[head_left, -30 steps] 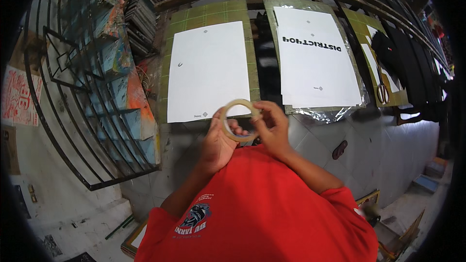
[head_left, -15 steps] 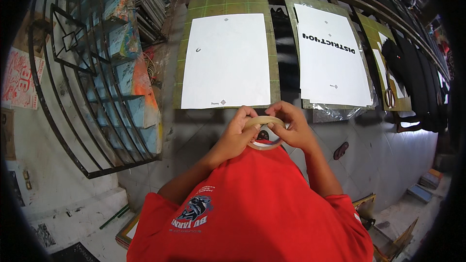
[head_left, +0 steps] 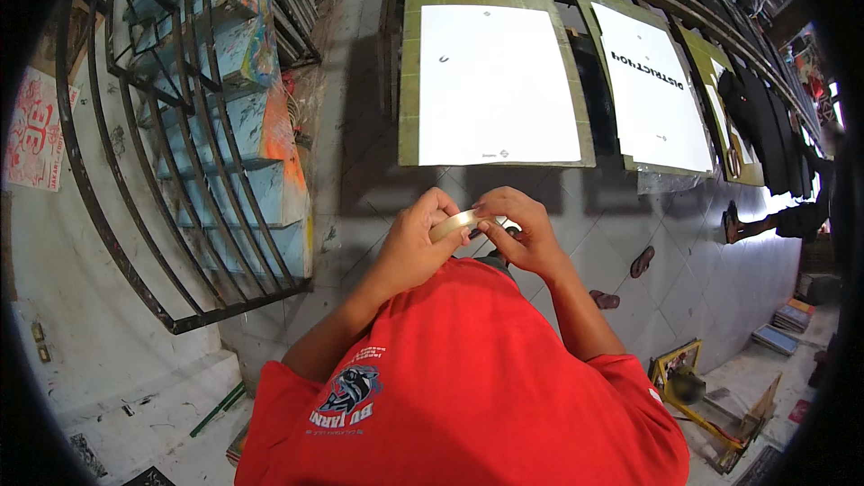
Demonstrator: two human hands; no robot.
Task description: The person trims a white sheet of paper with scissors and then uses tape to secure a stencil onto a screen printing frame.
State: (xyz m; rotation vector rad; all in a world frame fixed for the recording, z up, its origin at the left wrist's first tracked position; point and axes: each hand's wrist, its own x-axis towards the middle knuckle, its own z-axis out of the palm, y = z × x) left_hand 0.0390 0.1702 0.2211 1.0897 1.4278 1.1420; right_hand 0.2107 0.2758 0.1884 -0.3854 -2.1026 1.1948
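Observation:
In front of my red shirt, both hands hold a roll of pale yellowish tape (head_left: 456, 225). The roll is seen nearly edge-on. My left hand (head_left: 409, 247) grips its left side, with thumb and fingers closed on the band. My right hand (head_left: 529, 238) pinches the right side near the top, its fingertips at the tape's outer surface. Whether a tape end is lifted is too small to tell. Beyond my hands, a white paper sheet (head_left: 499, 90) with small printed marks lies on a greenish board (head_left: 410, 126).
To the right, another board bears a white sheet with black lettering (head_left: 657, 94). Black metal bars (head_left: 135, 252) stand before painted blue steps (head_left: 238, 126) at left. Sandals (head_left: 642, 262) lie on the tiled floor. Another person's leg (head_left: 783, 221) shows at far right, above a yellow frame (head_left: 670, 369).
The tape roll has turned from showing its open ring to nearly edge-on. The boards now appear farther right and higher in view. Another person's leg shows more at right.

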